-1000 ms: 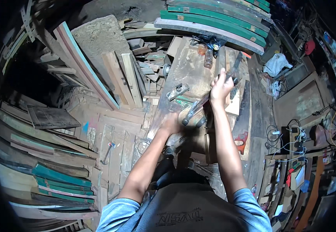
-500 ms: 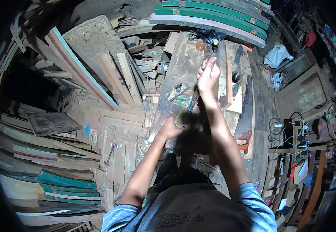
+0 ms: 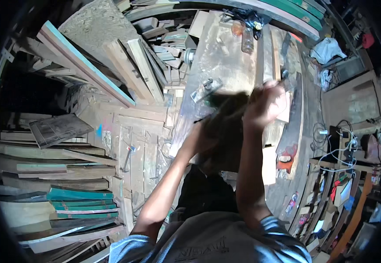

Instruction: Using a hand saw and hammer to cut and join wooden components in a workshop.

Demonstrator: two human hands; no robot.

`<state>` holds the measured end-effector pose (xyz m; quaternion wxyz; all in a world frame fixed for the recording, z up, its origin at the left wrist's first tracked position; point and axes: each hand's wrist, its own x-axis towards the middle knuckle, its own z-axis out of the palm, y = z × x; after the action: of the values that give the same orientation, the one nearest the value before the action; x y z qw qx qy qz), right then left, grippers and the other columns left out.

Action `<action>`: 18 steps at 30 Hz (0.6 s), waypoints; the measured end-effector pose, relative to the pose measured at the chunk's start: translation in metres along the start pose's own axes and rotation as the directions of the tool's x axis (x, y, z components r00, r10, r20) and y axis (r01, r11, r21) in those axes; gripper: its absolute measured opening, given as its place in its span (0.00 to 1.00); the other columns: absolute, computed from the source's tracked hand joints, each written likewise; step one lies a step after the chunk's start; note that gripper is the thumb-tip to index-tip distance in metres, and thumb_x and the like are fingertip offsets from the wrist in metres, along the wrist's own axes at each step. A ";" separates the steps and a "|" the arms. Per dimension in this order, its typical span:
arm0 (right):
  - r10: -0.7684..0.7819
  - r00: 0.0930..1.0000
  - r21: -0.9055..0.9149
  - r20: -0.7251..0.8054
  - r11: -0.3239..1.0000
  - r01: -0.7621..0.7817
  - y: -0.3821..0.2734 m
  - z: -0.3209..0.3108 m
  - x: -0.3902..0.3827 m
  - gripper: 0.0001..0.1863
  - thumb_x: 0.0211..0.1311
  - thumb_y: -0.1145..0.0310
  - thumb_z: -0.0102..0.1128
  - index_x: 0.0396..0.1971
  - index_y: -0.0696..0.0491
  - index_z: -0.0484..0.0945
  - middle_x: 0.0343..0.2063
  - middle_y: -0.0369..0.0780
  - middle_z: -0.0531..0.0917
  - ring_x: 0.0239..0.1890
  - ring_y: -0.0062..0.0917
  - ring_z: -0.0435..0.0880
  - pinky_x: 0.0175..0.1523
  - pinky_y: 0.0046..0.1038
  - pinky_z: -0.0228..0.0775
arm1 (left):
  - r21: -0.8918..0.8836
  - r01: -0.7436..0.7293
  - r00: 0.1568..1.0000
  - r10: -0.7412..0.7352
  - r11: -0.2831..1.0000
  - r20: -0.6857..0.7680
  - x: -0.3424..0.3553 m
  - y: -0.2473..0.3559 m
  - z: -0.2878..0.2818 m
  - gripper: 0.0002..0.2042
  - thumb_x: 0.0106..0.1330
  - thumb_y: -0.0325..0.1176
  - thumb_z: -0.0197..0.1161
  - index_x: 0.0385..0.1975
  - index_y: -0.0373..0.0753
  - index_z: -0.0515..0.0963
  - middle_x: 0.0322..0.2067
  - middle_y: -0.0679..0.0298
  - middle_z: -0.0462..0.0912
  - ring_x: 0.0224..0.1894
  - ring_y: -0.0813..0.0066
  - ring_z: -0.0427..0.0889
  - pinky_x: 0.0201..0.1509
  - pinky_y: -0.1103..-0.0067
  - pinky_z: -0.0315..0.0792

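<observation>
My right hand (image 3: 266, 105), smeared by motion, is raised over the right side of the wooden workbench (image 3: 219, 57). Its fingers look curled, and a dark tip (image 3: 284, 75) shows just beyond them; what it belongs to I cannot make out. Lower and to the left, my left hand (image 3: 204, 136) is in deep shadow at the near part of the bench, its fingers hidden in the dark. A small hand plane (image 3: 206, 89) lies on the bench beyond my left hand. A handsaw (image 3: 288, 158) with an orange-red handle rests right of my right forearm.
A clear bottle (image 3: 247, 43), an amber glass (image 3: 238, 29) and a black plastic bag (image 3: 256, 18) stand at the bench's far end. Stacked boards (image 3: 81, 206) fill the left; a hammer (image 3: 128, 158) lies nearer. Cables (image 3: 346, 140) hang at the right.
My right hand has swung rightward and nearer from the bench's far middle. My left hand has shifted slightly right into shadow. The view has also shifted.
</observation>
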<state>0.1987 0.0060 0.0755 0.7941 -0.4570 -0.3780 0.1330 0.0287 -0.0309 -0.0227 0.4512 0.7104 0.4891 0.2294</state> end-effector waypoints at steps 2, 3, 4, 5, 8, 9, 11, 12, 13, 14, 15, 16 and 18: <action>0.097 0.995 0.151 0.019 0.984 -0.099 -0.017 -0.004 -0.004 0.25 0.80 0.48 0.46 0.26 0.52 0.65 0.16 0.31 0.63 0.15 0.14 0.59 0.20 0.19 0.48 | -0.057 0.017 0.998 -0.014 0.998 0.059 -0.003 0.000 -0.006 0.30 0.54 0.29 0.73 0.60 0.36 0.75 0.48 0.46 0.85 0.54 0.55 0.85 0.55 0.66 0.77; 0.092 0.995 0.147 0.039 0.984 -0.097 -0.020 -0.006 -0.005 0.25 0.80 0.48 0.46 0.26 0.52 0.65 0.16 0.31 0.63 0.15 0.14 0.59 0.20 0.19 0.48 | -0.117 0.027 0.993 -0.013 0.993 0.120 -0.003 0.002 -0.008 0.30 0.54 0.28 0.73 0.61 0.35 0.75 0.49 0.46 0.85 0.54 0.56 0.84 0.56 0.67 0.77; 0.119 0.993 0.141 0.010 0.983 -0.119 -0.025 -0.001 -0.004 0.25 0.80 0.48 0.45 0.26 0.52 0.65 0.15 0.31 0.63 0.14 0.14 0.58 0.20 0.20 0.48 | -0.092 -0.067 0.996 0.072 0.993 0.052 -0.004 0.003 -0.006 0.31 0.54 0.27 0.71 0.62 0.37 0.75 0.50 0.46 0.85 0.55 0.55 0.84 0.57 0.68 0.77; 0.154 0.988 0.129 -0.020 0.980 -0.150 -0.033 0.002 -0.008 0.25 0.80 0.48 0.45 0.26 0.52 0.65 0.15 0.30 0.62 0.14 0.14 0.58 0.20 0.20 0.47 | -0.083 -0.073 0.995 0.078 0.994 0.057 -0.009 0.004 -0.004 0.31 0.54 0.27 0.71 0.62 0.37 0.75 0.50 0.46 0.85 0.55 0.55 0.84 0.57 0.68 0.77; -0.403 0.893 -0.406 0.202 0.795 0.451 -0.013 -0.010 -0.025 0.13 0.72 0.65 0.52 0.27 0.55 0.74 0.17 0.34 0.74 0.17 0.23 0.73 0.23 0.27 0.65 | -0.036 0.028 0.997 -0.025 0.999 0.076 -0.013 0.009 -0.004 0.32 0.50 0.26 0.71 0.61 0.36 0.76 0.51 0.46 0.85 0.54 0.58 0.85 0.59 0.68 0.76; -0.353 0.914 -0.385 0.202 0.829 0.405 -0.007 -0.005 -0.032 0.14 0.73 0.62 0.53 0.30 0.55 0.75 0.24 0.34 0.76 0.21 0.21 0.75 0.25 0.24 0.65 | -0.024 0.002 0.996 0.000 1.000 0.095 -0.014 0.010 -0.002 0.32 0.50 0.26 0.71 0.61 0.36 0.76 0.51 0.46 0.85 0.54 0.58 0.85 0.59 0.68 0.76; -0.158 0.949 -0.137 0.273 0.970 0.201 -0.042 0.019 -0.028 0.18 0.76 0.56 0.53 0.33 0.57 0.76 0.24 0.33 0.77 0.24 0.19 0.76 0.27 0.23 0.65 | -0.012 0.146 0.988 -0.147 0.989 -0.050 -0.020 0.001 -0.006 0.31 0.48 0.28 0.71 0.59 0.35 0.77 0.49 0.45 0.86 0.53 0.58 0.85 0.58 0.68 0.77; 0.000 0.954 0.158 0.301 0.986 -0.050 -0.045 0.033 -0.024 0.21 0.77 0.53 0.51 0.34 0.57 0.76 0.18 0.33 0.73 0.21 0.18 0.74 0.27 0.24 0.63 | -0.005 0.050 0.999 -0.050 0.999 0.005 -0.014 0.004 -0.004 0.30 0.49 0.32 0.71 0.56 0.34 0.78 0.45 0.46 0.87 0.48 0.57 0.87 0.54 0.67 0.78; 0.042 0.943 0.149 0.330 0.984 -0.096 -0.056 0.057 -0.027 0.20 0.73 0.53 0.56 0.33 0.57 0.77 0.18 0.45 0.76 0.18 0.38 0.76 0.26 0.32 0.66 | 0.148 -0.156 0.974 0.177 0.977 -0.144 -0.018 -0.033 -0.014 0.24 0.50 0.36 0.71 0.49 0.33 0.81 0.38 0.49 0.88 0.40 0.64 0.88 0.47 0.67 0.79; -0.004 0.943 0.135 0.333 0.990 -0.044 -0.055 0.063 -0.018 0.19 0.74 0.54 0.55 0.34 0.57 0.77 0.18 0.46 0.75 0.19 0.38 0.77 0.27 0.33 0.66 | 0.096 -0.090 0.991 0.099 0.991 -0.090 -0.014 -0.033 -0.009 0.22 0.51 0.37 0.72 0.44 0.32 0.82 0.35 0.50 0.88 0.38 0.67 0.87 0.45 0.67 0.79; -0.044 0.962 0.127 0.270 0.992 0.009 -0.051 0.071 -0.013 0.18 0.74 0.55 0.55 0.34 0.56 0.77 0.18 0.47 0.75 0.20 0.39 0.78 0.27 0.34 0.66 | 0.060 -0.023 0.999 0.025 0.998 -0.035 -0.010 -0.026 -0.008 0.19 0.52 0.38 0.72 0.40 0.31 0.83 0.32 0.51 0.89 0.36 0.70 0.86 0.43 0.67 0.79; 0.047 0.949 0.058 0.312 0.996 -0.068 -0.049 0.063 -0.008 0.16 0.73 0.57 0.55 0.34 0.56 0.77 0.19 0.47 0.76 0.20 0.41 0.77 0.28 0.35 0.66 | 0.017 0.100 0.995 -0.100 0.995 0.024 -0.010 -0.005 -0.003 0.17 0.53 0.40 0.72 0.35 0.30 0.84 0.30 0.53 0.88 0.36 0.74 0.85 0.42 0.68 0.78; 0.070 0.957 0.089 0.281 0.991 -0.099 -0.071 0.065 0.006 0.13 0.72 0.62 0.56 0.33 0.56 0.77 0.19 0.47 0.77 0.21 0.35 0.79 0.30 0.33 0.68 | 0.044 -0.001 0.999 0.002 0.999 -0.038 -0.010 0.012 -0.002 0.19 0.54 0.42 0.74 0.37 0.31 0.84 0.30 0.53 0.89 0.36 0.72 0.86 0.41 0.67 0.79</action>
<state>0.1465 0.0112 0.1563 0.7493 -0.4082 -0.4583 0.2487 0.0287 -0.0405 -0.0098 0.4260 0.7161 0.5018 0.2323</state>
